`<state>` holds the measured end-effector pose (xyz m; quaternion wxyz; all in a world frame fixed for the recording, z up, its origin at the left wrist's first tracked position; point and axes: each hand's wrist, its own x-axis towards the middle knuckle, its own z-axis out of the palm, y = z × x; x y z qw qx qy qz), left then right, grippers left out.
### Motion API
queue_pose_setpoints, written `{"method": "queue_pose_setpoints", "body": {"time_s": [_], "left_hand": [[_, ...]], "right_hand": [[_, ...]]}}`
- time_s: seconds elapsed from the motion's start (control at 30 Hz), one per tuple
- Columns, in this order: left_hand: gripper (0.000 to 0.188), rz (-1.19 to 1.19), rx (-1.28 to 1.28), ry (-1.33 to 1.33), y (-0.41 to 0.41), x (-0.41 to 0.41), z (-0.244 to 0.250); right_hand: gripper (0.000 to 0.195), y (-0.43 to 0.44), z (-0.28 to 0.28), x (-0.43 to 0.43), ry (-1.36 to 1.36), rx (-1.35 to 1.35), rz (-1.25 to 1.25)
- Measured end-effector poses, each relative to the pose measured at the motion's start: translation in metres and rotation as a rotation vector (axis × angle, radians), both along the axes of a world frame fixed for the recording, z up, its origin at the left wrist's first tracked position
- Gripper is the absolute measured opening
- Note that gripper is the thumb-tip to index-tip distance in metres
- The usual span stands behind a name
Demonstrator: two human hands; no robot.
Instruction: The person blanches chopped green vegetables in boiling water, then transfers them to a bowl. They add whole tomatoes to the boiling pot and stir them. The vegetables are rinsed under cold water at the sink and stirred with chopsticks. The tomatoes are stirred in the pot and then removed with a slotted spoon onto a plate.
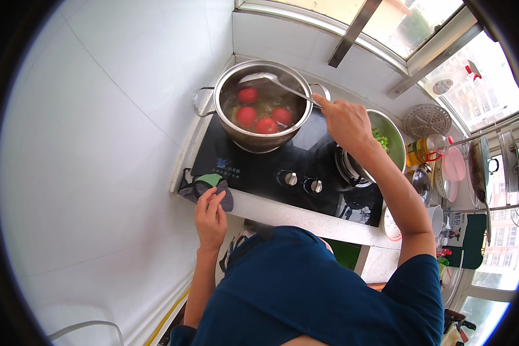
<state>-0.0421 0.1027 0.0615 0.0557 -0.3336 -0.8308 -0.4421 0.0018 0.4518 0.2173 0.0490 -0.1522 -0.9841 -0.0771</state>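
My right hand [350, 121] grips the handle of a metal ladle [292, 90]. The ladle's bowl is over the far side of a two-handled stainless steel pot [266, 137], above the liquid. Several red tomatoes [266, 125] float in the steaming liquid inside. The pot stands on the left side of a black glass gas hob [259, 168]. My left hand [211, 218] is at the counter's front left corner, its fingers loosely bent over a folded grey and green cloth [227, 200]. It appears to hold nothing; whether the fingertips touch the cloth is unclear.
A metal bowl [395, 134] with green leaves sits at the right burner, partly behind my forearm. Two knobs [290, 178] face me. An oil bottle [418, 151], a round perforated steamer plate [428, 122] and hanging pans [480, 168] are at the right. A tiled wall [112, 151] bounds the left.
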Motion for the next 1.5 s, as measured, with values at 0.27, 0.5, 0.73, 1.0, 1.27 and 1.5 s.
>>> {"method": "queue_pose_setpoints", "body": {"time_s": [0.27, 0.5, 0.73, 1.0, 1.27, 1.5], "left_hand": [[0.032, 0.015, -0.002, 0.0, -0.004, 0.004, 0.003], [0.032, 0.044, 0.003, -0.011, -0.009, 0.01, -0.001], [0.034, 0.048, -0.012, -0.03, -0.013, 0.013, -0.003], [0.034, 0.037, -0.004, -0.02, -0.007, 0.013, -0.003], [0.033, 0.044, 0.004, -0.049, -0.003, 0.016, 0.002], [0.034, -0.001, 0.002, -0.028, 0.008, 0.017, 0.001]], "right_hand": [[0.042, 0.007, -0.03, -0.025, -0.048, -0.03, 0.049], [0.041, 0.016, -0.014, -0.025, -0.138, -0.276, 0.026], [0.037, 0.038, 0.029, 0.005, -0.105, -0.484, -0.038], [0.037, 0.023, 0.062, 0.035, 0.006, -0.4, -0.01], [0.035, 0.015, 0.059, 0.043, -0.031, -0.351, 0.006], [0.037, 0.018, 0.012, 0.02, 0.037, -0.283, -0.015]]}}
